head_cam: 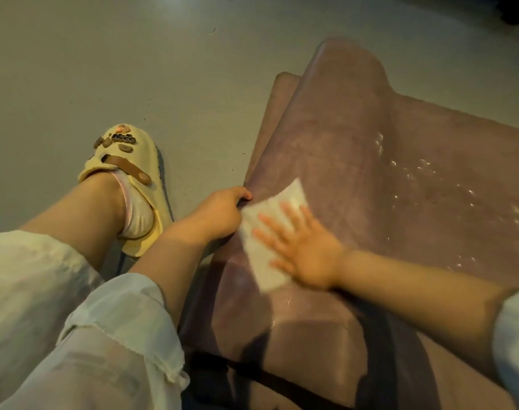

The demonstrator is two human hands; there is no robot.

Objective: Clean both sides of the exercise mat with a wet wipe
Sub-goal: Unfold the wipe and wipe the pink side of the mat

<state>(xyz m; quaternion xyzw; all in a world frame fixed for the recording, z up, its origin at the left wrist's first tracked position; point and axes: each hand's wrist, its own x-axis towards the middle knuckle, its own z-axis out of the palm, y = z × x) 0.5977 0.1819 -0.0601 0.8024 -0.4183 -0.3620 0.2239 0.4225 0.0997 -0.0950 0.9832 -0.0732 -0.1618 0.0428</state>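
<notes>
Pale, gauzy trouser legs (75, 335) fill the lower left of the frame, with a bare shin rising to a foot in a cream slipper (128, 179) set on the grey floor (104, 69) at centre left. Right of the knee, the purple exercise mat (356, 173) spreads from the bottom centre to the right edge, one part folded over and humped toward the upper centre, with small shiny wet spots on its flat part at the right. At the frame's centre the left hand (222, 214) has its fingers curled around the mat's folded edge, gripping it. Just beside it, the right hand (299, 250) lies flat with fingers spread and straight, pressing a white wet wipe (267, 229) against the mat's surface; the wipe touches the left hand's knuckles. A dark strap (282, 383) crosses the mat near the bottom.
</notes>
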